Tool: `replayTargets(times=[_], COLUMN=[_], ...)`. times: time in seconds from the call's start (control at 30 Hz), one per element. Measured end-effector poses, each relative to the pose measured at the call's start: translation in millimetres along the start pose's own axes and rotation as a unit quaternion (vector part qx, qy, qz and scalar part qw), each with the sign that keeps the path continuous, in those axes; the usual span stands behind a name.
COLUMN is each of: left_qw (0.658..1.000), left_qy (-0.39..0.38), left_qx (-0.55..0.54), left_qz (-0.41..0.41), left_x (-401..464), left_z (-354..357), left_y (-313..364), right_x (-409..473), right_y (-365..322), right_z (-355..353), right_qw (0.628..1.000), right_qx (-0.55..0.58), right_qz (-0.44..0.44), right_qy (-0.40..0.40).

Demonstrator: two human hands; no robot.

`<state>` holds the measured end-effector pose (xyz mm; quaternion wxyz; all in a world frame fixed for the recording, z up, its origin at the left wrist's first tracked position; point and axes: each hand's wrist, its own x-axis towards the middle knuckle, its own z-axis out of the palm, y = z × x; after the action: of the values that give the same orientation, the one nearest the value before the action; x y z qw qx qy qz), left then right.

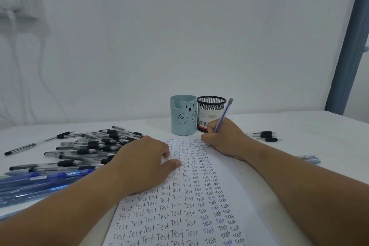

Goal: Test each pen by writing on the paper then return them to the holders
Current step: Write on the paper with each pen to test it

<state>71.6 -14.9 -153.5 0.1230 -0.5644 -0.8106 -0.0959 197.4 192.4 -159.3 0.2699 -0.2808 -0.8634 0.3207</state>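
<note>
A white paper [249, 195] covered in columns of the word "Test" lies in front of me. My right hand [225, 138] grips a blue pen [224, 114] upright, its tip down at the top right of the written columns. My left hand [143, 162] rests on the paper's left part, fingers loosely curled, holding nothing. Behind the paper stand two holders side by side: a light blue bear cup [182, 116] and a black mesh cup [209, 110]. No pens show above their rims.
A large heap of black-grip pens [89, 146] lies left of the paper. Blue pens in clear packaging [40, 183] sit at the near left. Three black pens [265, 136] lie at the right, and a blue packet [309, 159] peeks out behind my right forearm.
</note>
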Motion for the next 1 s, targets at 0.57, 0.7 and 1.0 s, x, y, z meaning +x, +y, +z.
replayTargets(times=[0.57, 0.7, 1.0], left_qw=[1.000, 1.000, 1.000], left_qy=[0.003, 0.006, 0.006], left_qx=[-0.006, -0.007, -0.018], left_qz=[-0.001, 0.000, -0.003], left_x=[-1.1, -0.1, -2.3], left_z=[-0.8, 0.3, -0.5], left_y=[0.3, 0.1, 0.1], right_x=[-1.0, -1.5, -2.7], right_y=[-1.8, -1.4, -0.6], right_z=[-1.7, -1.7, -2.8], right_qw=[1.000, 1.000, 1.000], right_qx=[-0.005, -0.003, -0.006], right_qz=[0.008, 0.003, 0.003], right_qy=[-0.003, 0.006, 0.010])
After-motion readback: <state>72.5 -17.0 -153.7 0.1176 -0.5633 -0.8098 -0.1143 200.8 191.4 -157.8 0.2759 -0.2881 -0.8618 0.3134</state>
